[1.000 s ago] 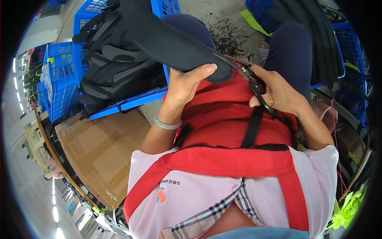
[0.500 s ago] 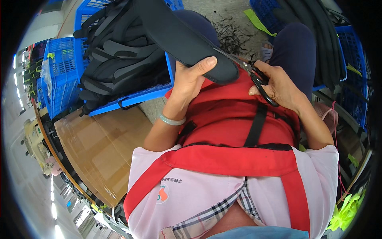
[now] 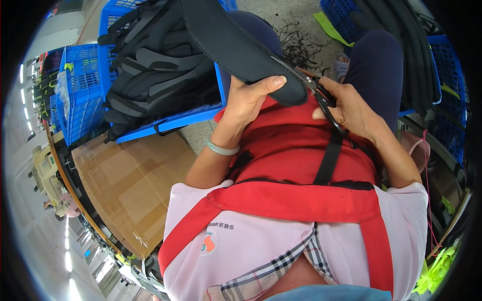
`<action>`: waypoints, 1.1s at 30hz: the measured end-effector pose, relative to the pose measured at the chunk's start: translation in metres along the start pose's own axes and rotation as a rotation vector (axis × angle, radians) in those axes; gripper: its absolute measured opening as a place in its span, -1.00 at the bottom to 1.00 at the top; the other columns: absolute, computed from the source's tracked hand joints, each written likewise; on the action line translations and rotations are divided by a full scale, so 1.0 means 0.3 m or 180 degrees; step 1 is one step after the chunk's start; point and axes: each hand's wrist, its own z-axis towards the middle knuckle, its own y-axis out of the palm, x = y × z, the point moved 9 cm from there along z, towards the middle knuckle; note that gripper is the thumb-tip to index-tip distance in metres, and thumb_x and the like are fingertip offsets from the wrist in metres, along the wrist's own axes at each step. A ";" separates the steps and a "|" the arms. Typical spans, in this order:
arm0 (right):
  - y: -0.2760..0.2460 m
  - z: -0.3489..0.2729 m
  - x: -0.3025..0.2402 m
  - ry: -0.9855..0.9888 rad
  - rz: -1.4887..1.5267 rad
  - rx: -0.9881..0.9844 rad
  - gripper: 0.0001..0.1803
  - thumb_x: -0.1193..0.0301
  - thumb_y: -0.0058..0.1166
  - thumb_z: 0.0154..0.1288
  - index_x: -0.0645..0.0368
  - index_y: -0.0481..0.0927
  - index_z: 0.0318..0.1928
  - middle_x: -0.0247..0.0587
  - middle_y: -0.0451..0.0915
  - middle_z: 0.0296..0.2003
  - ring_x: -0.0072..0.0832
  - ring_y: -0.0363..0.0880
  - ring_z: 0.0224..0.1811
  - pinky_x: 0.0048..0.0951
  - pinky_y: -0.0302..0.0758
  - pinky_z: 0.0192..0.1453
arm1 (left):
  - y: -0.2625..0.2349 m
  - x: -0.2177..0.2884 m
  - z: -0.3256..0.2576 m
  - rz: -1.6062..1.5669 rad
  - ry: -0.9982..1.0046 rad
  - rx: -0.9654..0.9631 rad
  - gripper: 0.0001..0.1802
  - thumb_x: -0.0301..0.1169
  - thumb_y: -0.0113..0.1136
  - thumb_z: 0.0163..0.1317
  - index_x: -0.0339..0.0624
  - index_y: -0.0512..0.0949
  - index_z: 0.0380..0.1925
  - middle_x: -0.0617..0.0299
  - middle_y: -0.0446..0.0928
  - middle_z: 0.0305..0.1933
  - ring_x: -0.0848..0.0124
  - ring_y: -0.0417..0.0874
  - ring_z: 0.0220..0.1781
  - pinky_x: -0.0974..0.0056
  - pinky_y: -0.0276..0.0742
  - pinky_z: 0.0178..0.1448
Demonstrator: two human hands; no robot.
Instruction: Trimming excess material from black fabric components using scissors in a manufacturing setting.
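Left hand (image 3: 248,100) and the black, curved, padded fabric strip (image 3: 251,60) have shifted a little rightward in the head view, closer to the right hand (image 3: 354,108); the scissors' lower handle loop sits slightly higher. Background has drifted a bit too, so the camera has moved.

Head view: left forearm, with a pale green bangle (image 3: 223,149) at the wrist, angles up and inward. Left hand grips the strip near its rounded end, thumb flat on top, fingers hidden underneath. Strip hangs over the lap, running from that end up-left past the top edge of view.

Right forearm comes in from the right, elbow bent, wrist angled toward the strip. Right hand is closed around the black-handled metal scissors (image 3: 310,84), index finger at the upper handle, thumb by the lower loop. Blades point up-left along the strip's edge; can't tell how far they are open.

Below both hands: red fabric apron (image 3: 281,160). Left: blue plastic crate (image 3: 173,122) piled with black-and-grey padded pieces (image 3: 160,65), brown cardboard box (image 3: 135,175) beside it. Thin black scraps (image 3: 301,47) lie on the floor beyond the hands.
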 end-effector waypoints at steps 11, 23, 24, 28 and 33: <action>0.000 0.025 -0.005 -0.0145 -0.0318 0.0353 -0.47 0.15 0.32 0.15 0.30 0.34 -0.19 0.18 0.48 -0.46 0.10 0.44 -0.39 -0.15 0.39 -0.30 | -0.037 0.004 0.037 -0.0475 -0.0082 0.0180 -0.80 -0.61 0.31 0.13 -0.20 0.60 -0.23 0.21 0.64 -0.23 0.38 0.66 -0.19 0.25 0.61 -0.02; 0.020 0.080 0.002 -0.0393 -0.0368 0.0359 -0.63 0.41 0.22 0.18 0.34 0.31 -0.19 0.26 0.50 -0.41 0.19 0.49 -0.27 -0.11 0.41 -0.24 | -0.034 0.007 0.044 -0.0578 0.0069 -0.0003 -0.79 -0.65 0.29 0.13 -0.21 0.61 -0.22 0.18 0.65 -0.19 0.37 0.67 -0.13 0.24 0.61 0.03; 0.012 0.079 0.001 -0.0479 -0.0377 0.0477 -0.65 0.43 0.21 0.18 0.35 0.32 -0.20 0.26 0.50 -0.42 0.17 0.49 -0.29 -0.13 0.41 -0.25 | -0.034 0.007 0.046 -0.0578 0.0059 0.0015 -0.79 -0.65 0.29 0.14 -0.21 0.61 -0.21 0.17 0.64 -0.18 0.36 0.67 -0.12 0.23 0.61 0.05; -0.014 0.070 -0.018 -0.0311 -0.0364 0.0449 -0.57 0.37 0.27 0.15 0.30 0.30 -0.15 0.22 0.49 -0.43 0.18 0.48 -0.32 -0.12 0.41 -0.25 | -0.069 0.037 0.068 -0.0656 -0.0096 0.0219 -0.80 -0.64 0.29 0.14 -0.25 0.59 -0.22 0.16 0.64 -0.22 0.33 0.69 -0.16 0.22 0.64 0.01; -0.012 0.039 -0.033 0.0005 -0.0507 -0.0013 -0.36 0.22 0.38 0.03 0.23 0.23 -0.07 0.15 0.50 -0.43 0.21 0.47 -0.30 -0.09 0.40 -0.24 | -0.073 0.026 0.067 -0.0554 -0.0118 0.0195 -0.80 -0.64 0.29 0.14 -0.24 0.59 -0.22 0.18 0.65 -0.23 0.34 0.69 -0.17 0.22 0.64 -0.01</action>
